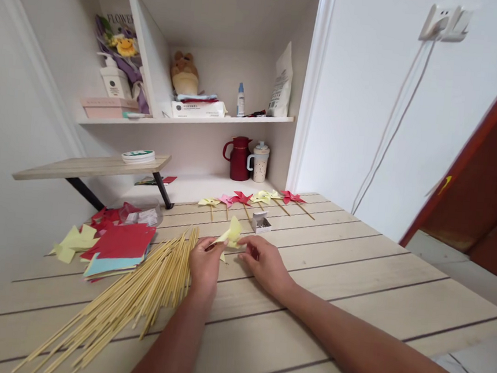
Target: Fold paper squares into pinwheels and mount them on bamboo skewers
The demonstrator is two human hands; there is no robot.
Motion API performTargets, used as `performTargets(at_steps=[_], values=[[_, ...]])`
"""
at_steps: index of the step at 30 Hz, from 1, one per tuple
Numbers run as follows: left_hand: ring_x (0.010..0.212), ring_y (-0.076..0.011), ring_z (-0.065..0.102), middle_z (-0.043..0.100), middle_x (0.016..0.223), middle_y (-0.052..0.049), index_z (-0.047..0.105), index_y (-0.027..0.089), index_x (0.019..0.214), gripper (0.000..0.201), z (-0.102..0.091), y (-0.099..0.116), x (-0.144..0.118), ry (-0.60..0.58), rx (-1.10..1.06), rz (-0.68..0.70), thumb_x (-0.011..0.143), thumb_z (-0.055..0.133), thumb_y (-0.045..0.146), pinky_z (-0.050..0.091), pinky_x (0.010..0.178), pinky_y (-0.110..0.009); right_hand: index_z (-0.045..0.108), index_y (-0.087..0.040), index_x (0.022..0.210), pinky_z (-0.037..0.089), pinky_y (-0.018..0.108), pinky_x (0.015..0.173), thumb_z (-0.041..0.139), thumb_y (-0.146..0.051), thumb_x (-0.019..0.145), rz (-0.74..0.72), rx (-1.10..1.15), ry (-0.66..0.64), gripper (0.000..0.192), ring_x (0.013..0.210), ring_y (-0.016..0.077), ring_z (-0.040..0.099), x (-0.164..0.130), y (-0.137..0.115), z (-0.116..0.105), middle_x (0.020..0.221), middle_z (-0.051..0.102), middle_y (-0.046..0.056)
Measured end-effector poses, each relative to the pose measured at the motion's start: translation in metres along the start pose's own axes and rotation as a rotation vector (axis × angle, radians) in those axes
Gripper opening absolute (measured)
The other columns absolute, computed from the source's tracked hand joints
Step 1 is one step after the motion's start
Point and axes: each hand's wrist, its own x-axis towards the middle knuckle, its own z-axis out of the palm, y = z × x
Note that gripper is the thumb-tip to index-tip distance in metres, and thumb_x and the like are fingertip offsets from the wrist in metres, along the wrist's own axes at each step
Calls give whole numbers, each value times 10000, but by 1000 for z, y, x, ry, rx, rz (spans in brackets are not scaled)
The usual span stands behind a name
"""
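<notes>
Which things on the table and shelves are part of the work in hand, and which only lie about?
In use: yellow pinwheel, left hand, right hand, sticks, paper squares, pin box, finished pinwheels.

Lying about: red jug, cup, plush toy, bottle.

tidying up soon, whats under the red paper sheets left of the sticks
Under the red paper sheets a light blue sheet and yellow cut pieces stick out; anything deeper in the pile is covered.

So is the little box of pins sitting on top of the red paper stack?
No, the small box sits on the bare table just beyond the hands, well to the right of the red paper stack.
</notes>
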Motion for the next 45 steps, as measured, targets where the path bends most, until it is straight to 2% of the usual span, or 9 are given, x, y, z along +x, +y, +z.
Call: performTargets(at_steps=[3,5,9,12,15,20,30,37,45], values=[[736,-192,660,730,776,-58,746,141,776,289,-1,5,0,-1,-59,-39,565,829,320,489,694,-295,601,-243,1229,477,374,850,650,-320,818,-6,77,113,421,941,228,590,2,-2,-6,1078,606,75],[770,-213,681,750,808,-78,761,135,830,342,-1,8,0,-21,-119,-82,559,844,326,508,736,-324,540,-262,1322,428,422,989,656,-415,824,-6,128,141,534,1126,259,546,4,-4,-12,1246,558,94],[841,-242,699,770,861,-108,778,127,880,395,1,13,-2,-156,-236,-209,545,874,312,508,827,-363,612,-258,1263,336,459,1095,588,-516,862,57,221,52,478,1281,287,476,11,-10,-21,1334,572,89],[865,-241,697,772,888,-120,781,120,889,380,3,16,-5,-254,-258,-255,565,873,293,496,864,-361,702,-240,1134,368,465,1053,609,-499,846,71,275,-18,398,1211,309,547,15,-15,-22,1244,665,87],[846,-229,693,773,879,-114,783,125,889,359,5,19,-7,-296,-250,-254,579,869,283,497,853,-349,749,-220,978,424,435,961,659,-441,801,92,323,-36,297,1049,297,629,17,-17,-22,1080,736,67],[842,-224,685,768,854,-104,782,129,858,314,7,24,-11,-339,-214,-215,596,862,282,497,828,-334,728,-175,754,445,370,820,700,-409,745,160,439,-48,236,831,238,632,16,-15,-22,812,727,43],[818,-200,671,761,860,-96,769,134,862,322,13,21,-17,-335,-195,-227,635,849,347,483,802,-312,625,-163,635,384,303,668,789,-435,642,323,618,5,317,637,154,519,14,-10,-20,629,620,-2],[851,-185,655,749,925,-77,755,175,909,312,13,22,-14,-430,-176,-202,733,763,432,463,796,-284,602,-166,623,360,291,638,808,-468,612,375,669,65,365,630,151,492,15,-6,-23,626,602,6],[875,-200,650,739,951,-93,730,167,931,338,10,16,-10,-314,-51,-144,675,812,373,456,802,-299,579,-170,610,344,286,651,778,-422,657,331,602,117,324,626,138,468,16,-10,-28,614,566,-18]])
